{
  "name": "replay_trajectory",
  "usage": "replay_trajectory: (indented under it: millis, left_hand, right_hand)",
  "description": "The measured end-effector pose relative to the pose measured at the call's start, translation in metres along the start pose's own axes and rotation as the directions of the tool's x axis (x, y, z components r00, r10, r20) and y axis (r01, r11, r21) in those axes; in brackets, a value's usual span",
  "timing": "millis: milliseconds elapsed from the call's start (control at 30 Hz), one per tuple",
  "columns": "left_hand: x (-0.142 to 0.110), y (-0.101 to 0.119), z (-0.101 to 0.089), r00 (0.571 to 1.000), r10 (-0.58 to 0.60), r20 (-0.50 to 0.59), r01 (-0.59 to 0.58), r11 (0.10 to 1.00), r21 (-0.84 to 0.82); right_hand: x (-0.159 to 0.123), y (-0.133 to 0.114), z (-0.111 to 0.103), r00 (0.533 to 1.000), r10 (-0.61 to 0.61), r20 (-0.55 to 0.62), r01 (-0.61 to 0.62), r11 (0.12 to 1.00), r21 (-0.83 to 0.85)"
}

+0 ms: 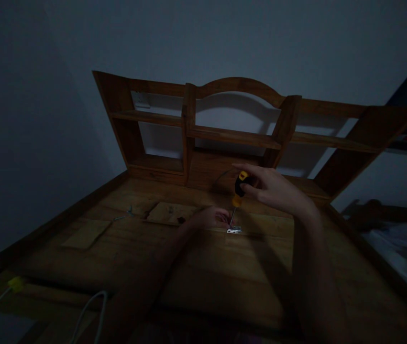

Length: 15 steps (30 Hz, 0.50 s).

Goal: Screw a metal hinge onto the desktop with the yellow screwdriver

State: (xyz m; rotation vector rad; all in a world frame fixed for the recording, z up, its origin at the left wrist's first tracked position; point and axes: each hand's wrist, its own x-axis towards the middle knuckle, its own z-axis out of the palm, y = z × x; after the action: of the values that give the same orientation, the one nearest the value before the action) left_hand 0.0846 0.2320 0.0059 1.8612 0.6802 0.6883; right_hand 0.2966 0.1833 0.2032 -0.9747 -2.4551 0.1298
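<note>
A yellow-and-black screwdriver point(239, 188) is gripped by its handle in my right hand point(264, 186). It leans slightly, its shaft pointing down to a small shiny metal hinge point(234, 230) lying on a wooden board point(260, 225). My left hand point(210, 217) rests low beside the hinge, its fingers curled close to the screwdriver's tip. Whatever those fingers pinch is too small and dark to make out. The tip's exact contact with the hinge cannot be told.
A wooden shelf unit point(232, 138) stands along the back of the wooden desktop point(196, 277). To the left lie a brown piece of paper or card point(169, 212), a flat pale piece point(85, 234) and a small metal tool-like item point(120, 217). A white cable point(103, 306) loops at the front left.
</note>
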Motion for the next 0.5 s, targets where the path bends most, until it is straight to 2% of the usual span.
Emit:
replay_trajectory:
  millis: [133,233,333,400,500]
  left_hand:
    - [0.000,-0.001,0.000,1.000,0.007,-0.014,-0.006,1.000,0.013]
    - [0.000,-0.001,0.000,1.000,0.003,-0.009,-0.003,1.000,-0.004]
    - [0.000,0.000,0.001,1.000,0.008,-0.008,-0.008,1.000,-0.030]
    - [0.000,0.000,0.001,1.000,0.007,-0.002,-0.008,0.999,-0.038]
    - [-0.001,0.002,0.002,1.000,0.005,0.004,-0.004,0.998,-0.055]
  right_hand:
    - [0.001,0.003,0.000,1.000,-0.010,-0.025,0.010,1.000,0.025]
    - [0.003,0.000,0.004,0.996,-0.025,-0.087,0.020,0.998,-0.063]
    - [0.006,-0.005,0.008,0.991,0.042,-0.131,-0.064,0.983,-0.171]
    - [0.005,-0.007,0.008,0.988,0.087,-0.126,-0.112,0.972,-0.206]
    - [0.003,-0.005,0.007,0.993,0.095,-0.075,-0.105,0.983,-0.152]
